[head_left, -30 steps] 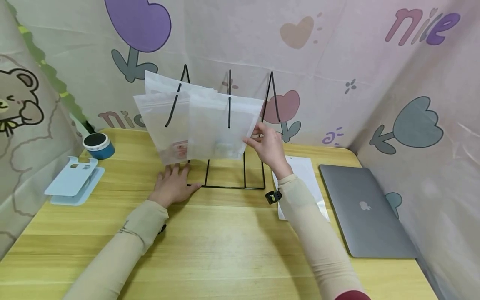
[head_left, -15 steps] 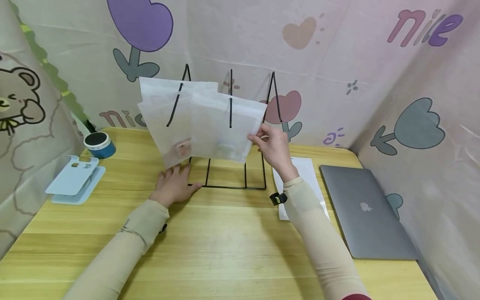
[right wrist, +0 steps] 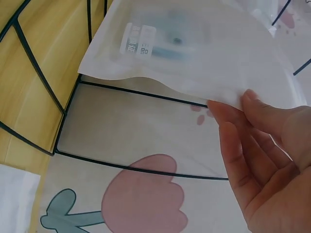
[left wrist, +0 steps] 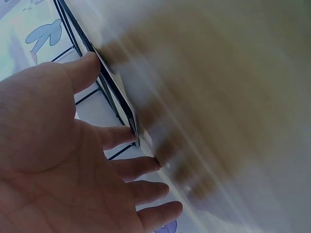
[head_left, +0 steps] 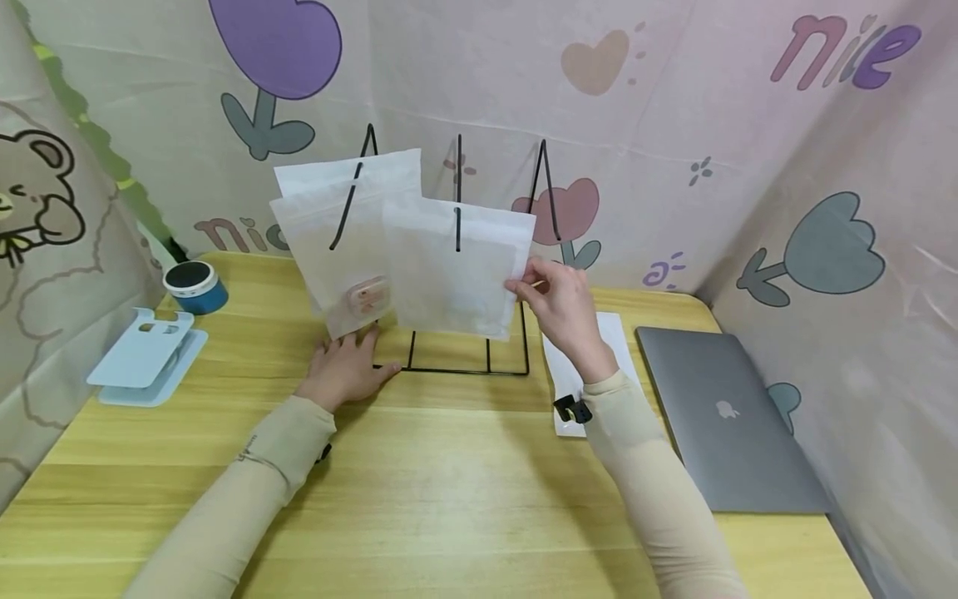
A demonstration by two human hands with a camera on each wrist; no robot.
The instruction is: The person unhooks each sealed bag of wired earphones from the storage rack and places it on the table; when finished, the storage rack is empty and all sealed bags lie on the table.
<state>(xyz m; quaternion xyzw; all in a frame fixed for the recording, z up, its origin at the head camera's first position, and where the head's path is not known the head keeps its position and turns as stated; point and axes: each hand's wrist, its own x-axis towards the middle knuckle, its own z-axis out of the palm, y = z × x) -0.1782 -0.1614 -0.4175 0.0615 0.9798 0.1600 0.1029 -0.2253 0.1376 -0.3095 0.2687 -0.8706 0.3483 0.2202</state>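
Observation:
Translucent white zip bags hang on a black wire rack with upright hooks. On the middle hook is a white bag, its right edge pinched between the thumb and fingers of my right hand. The right wrist view shows a printed label and a bluish shape through that bag, blurred. Overlapping it, another bag hangs from the left hook, with a pinkish item showing inside and a further bag behind. My left hand rests with spread fingers at the base's left front corner, its thumb touching the wire.
A white packet lies right of the rack, partly under my right forearm. Farther right is a closed grey laptop. At the left are a pale blue stand and a blue-and-white round container. Patterned cloth walls surround the table.
My right hand has moved right and slightly down, drawing the middle bag the same way. The rear left bag has tilted, its right top corner rising. My left hand stays put.

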